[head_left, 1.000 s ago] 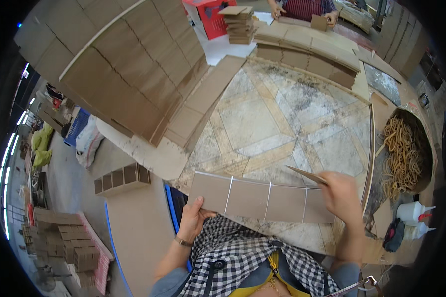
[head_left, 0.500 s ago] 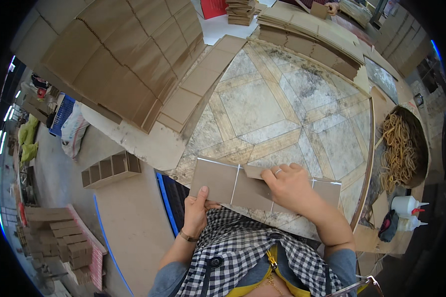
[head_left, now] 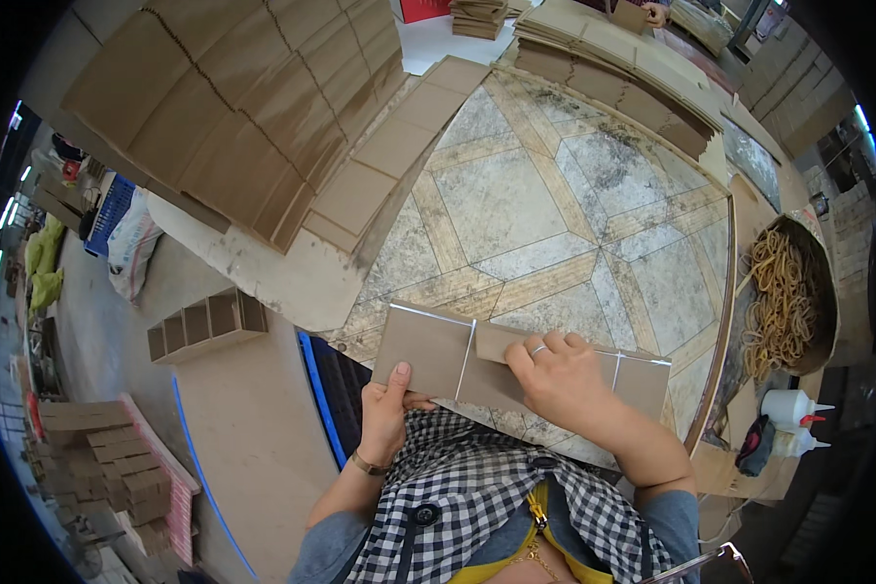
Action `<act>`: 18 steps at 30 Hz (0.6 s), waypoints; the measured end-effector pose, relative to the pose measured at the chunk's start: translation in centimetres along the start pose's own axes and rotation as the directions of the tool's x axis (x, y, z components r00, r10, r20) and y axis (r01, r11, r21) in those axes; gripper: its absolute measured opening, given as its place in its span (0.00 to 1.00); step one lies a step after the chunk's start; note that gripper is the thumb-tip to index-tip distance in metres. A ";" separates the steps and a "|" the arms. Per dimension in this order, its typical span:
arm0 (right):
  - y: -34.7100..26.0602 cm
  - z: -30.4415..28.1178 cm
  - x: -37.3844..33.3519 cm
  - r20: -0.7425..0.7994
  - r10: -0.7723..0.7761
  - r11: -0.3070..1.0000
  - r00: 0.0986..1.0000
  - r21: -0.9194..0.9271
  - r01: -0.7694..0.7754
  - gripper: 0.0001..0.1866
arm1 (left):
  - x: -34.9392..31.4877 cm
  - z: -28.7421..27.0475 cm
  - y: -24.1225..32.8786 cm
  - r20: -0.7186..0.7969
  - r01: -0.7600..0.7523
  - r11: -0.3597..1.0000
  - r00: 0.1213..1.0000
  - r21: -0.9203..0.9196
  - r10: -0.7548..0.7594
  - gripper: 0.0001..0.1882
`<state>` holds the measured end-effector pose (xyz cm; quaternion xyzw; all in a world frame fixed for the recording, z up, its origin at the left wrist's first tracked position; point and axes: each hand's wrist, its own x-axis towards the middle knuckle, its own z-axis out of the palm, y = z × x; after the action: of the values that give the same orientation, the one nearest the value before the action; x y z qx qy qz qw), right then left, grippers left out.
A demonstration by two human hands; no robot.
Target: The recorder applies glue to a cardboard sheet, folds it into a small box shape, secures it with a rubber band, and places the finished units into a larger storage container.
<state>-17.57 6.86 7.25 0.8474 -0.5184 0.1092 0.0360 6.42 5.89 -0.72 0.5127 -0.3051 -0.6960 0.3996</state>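
Note:
A long brown cardboard panel with white glue-like lines along its far edge and across it lies near my body at the table's near edge. My left hand grips its left end, thumb on top and fingers underneath. Over the panel's middle, my right hand is closed on a smaller cardboard strip, whose left end sticks out past the fingers. The strip's right part is hidden behind the hand. Whether its lower edge touches the panel I cannot tell.
Large stacks of cardboard panels stand at the far left, others at the far right. To the right are a container of yellow rubber bands and white squeeze bottles. A compartmented cardboard box lies at left. Another person's hand shows far off.
My right hand has shifted slightly on the strip, and more of the strip's left end shows. A white line near the panel's lower middle is now covered. My left hand keeps its grip.

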 end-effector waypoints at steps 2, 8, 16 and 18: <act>-0.2 0.4 0.0 0.021 -0.025 0.999 0.999 0.031 0.024 0.13 | -0.1 0.1 0.0 -0.016 -0.006 1.000 1.000 0.013 0.006 0.22; -0.2 0.6 0.1 0.075 -0.097 0.995 0.992 0.018 0.096 0.09 | -0.4 -0.1 -0.8 -0.002 -0.116 0.982 0.993 0.146 0.117 0.20; 3.2 -0.4 3.2 0.235 0.051 0.980 0.971 0.177 -0.094 0.13 | -1.0 3.4 1.1 0.336 -0.585 0.623 0.810 0.519 0.481 0.23; 3.7 -0.5 3.4 0.216 0.037 0.974 0.976 0.210 -0.084 0.13 | -1.2 4.7 1.8 0.429 -0.599 0.601 0.800 0.529 0.420 0.29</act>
<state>-19.44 2.27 8.31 0.8367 -0.5299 0.0760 -0.1157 2.54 6.14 2.71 0.4110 -0.7079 -0.4640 0.3387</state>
